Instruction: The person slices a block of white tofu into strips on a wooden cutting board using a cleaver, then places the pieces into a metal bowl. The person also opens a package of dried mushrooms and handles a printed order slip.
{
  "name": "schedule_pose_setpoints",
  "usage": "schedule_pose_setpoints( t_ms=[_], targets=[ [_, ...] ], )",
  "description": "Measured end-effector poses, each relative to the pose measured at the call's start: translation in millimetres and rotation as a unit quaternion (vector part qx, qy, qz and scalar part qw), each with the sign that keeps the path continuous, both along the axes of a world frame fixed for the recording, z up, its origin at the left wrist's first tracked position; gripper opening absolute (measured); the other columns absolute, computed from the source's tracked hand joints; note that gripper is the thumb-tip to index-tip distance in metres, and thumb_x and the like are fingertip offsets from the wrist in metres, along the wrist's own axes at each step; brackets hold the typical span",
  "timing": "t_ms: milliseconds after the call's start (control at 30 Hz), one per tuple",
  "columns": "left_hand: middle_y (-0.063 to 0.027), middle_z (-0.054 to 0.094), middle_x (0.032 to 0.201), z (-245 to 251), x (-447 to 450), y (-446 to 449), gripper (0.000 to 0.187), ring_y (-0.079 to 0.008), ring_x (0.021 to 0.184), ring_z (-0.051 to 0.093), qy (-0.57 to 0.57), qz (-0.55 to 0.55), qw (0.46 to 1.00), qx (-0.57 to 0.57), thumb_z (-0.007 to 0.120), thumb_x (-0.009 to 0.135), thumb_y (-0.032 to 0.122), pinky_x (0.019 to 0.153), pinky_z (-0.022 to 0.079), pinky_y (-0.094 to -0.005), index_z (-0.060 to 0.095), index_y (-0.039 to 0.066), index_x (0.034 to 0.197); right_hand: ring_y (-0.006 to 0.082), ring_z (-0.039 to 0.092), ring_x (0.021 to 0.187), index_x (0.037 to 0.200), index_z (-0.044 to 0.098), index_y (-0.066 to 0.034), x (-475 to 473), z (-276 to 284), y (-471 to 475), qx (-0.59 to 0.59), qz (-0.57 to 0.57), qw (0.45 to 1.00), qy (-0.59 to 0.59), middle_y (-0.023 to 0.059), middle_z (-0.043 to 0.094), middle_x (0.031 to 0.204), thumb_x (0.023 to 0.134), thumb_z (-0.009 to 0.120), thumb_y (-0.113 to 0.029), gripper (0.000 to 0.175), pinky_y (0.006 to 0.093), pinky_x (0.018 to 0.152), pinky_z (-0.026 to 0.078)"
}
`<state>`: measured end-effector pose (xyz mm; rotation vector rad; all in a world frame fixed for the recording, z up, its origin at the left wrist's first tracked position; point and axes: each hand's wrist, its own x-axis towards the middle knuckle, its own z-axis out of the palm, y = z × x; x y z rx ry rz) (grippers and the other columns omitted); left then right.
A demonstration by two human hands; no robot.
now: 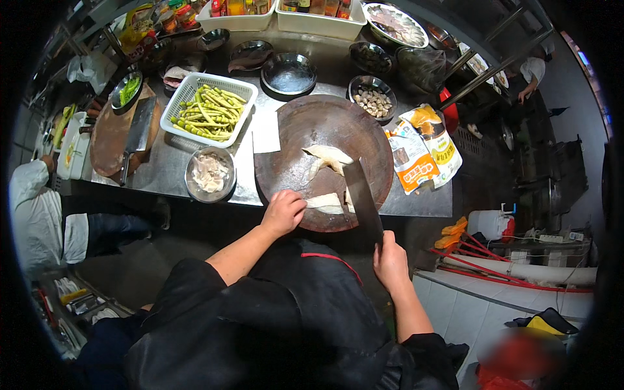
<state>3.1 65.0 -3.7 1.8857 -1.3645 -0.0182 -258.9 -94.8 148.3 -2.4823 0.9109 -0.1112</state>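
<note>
On a round wooden chopping block (312,117), my left hand (284,213) has its fingertips on the left end of a flat pale strip of food (325,203). My right hand (391,261) grips the handle of a cleaver (363,197), its blade over the right side of the block. A small pale piece shows beside the blade, partly hidden by it. Farther up the block lies a larger, irregular pale piece (329,156), close to the blade's tip. A bowl of pale cut pieces (209,174) stands at the table's front edge, left of the block.
A white basket (168,117) of green stalks and a second block with a cleaver (141,124) are at left. Behind stand an empty black bowl (288,74) and a bowl of small chunks (373,99). Food packets (414,163) lie at right. Other people stand at far left and upper right.
</note>
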Motion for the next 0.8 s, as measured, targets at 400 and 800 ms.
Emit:
schedule_pose_setpoints(
  t_ms=[400, 800],
  targets=[
    [-0.0057, 0.064, 0.095, -3.3, 12.0, 18.4, 0.011, -0.0282, 0.097, 0.059, 0.014, 0.025, 1.0, -0.002, 0.075, 0.077, 0.012, 0.088, 0.045, -0.043, 0.068, 0.009, 0.085, 0.0507, 0.063, 0.074, 0.099, 0.044, -0.0002, 19.2, 7.4, 27.2, 0.046, 0.022, 0.997, 0.049, 0.0295, 0.064, 0.078, 0.089, 0.057, -0.003, 0.017, 0.0577, 0.065, 0.05],
    [-0.0097, 0.064, 0.1, 2.8, 8.8, 8.5, 0.021, -0.032, 0.101, 0.059, 0.019, 0.039, 0.999, 0.009, 0.073, 0.078, 0.009, 0.088, 0.047, -0.0446, 0.067, 0.005, 0.097, 0.0123, 0.054, 0.05, 0.103, 0.053, -0.0034, -45.5, -42.8, -24.6, 0.432, -0.23, 0.871, -0.044, 0.0077, 0.064, 0.075, 0.091, 0.063, -0.004, 0.016, 0.0297, 0.045, 0.047]
  ],
)
